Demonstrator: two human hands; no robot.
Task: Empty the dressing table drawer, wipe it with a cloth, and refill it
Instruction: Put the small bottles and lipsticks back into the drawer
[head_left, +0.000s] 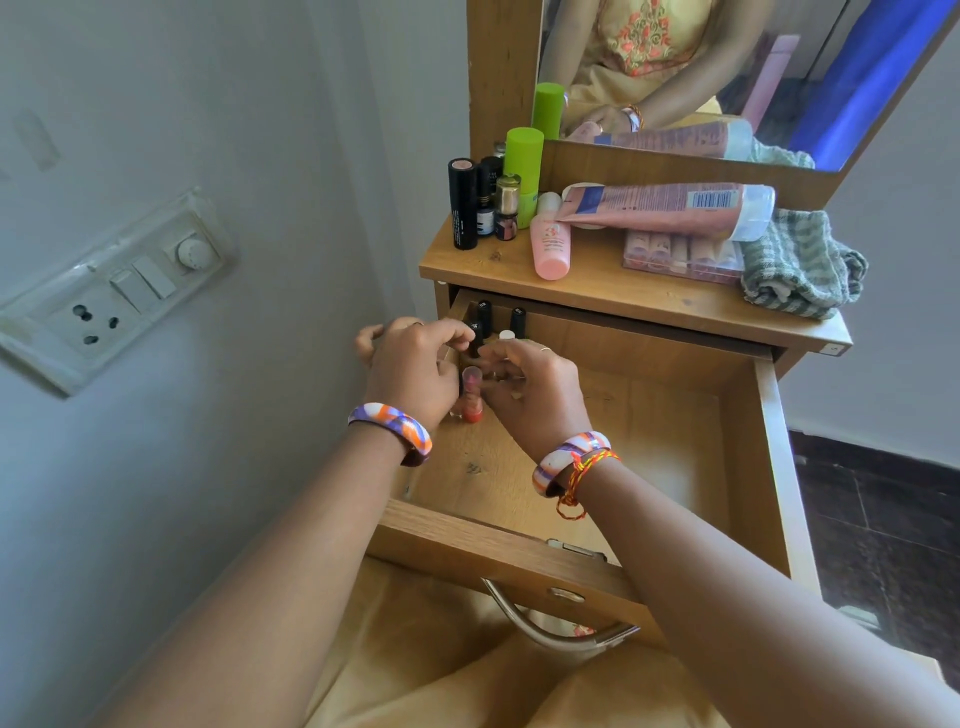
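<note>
While pulled open, the wooden drawer (649, 415) holds small bottles (483, 317).

One drawer (675, 431) stands pulled out of the desk (597, 291). In its far left corner I count four small bottles with black caps (484, 313), one with a white cap (507, 335), and two nail polish bottles (471, 395) with reddish contents between the two hands; more may be hidden behind the fingers. On the desk there are one green cylinder (523, 166), one tall black tube (462, 205), one pink bottle (550, 249) lying flat, one large pink tube (660, 208), one clear case (680, 257) and one folded checked cloth (800, 265). A cluster of small jars (505, 208) stands there too, about four, not clearly countable. Two bangles (392, 428) show, one per wrist.
</note>
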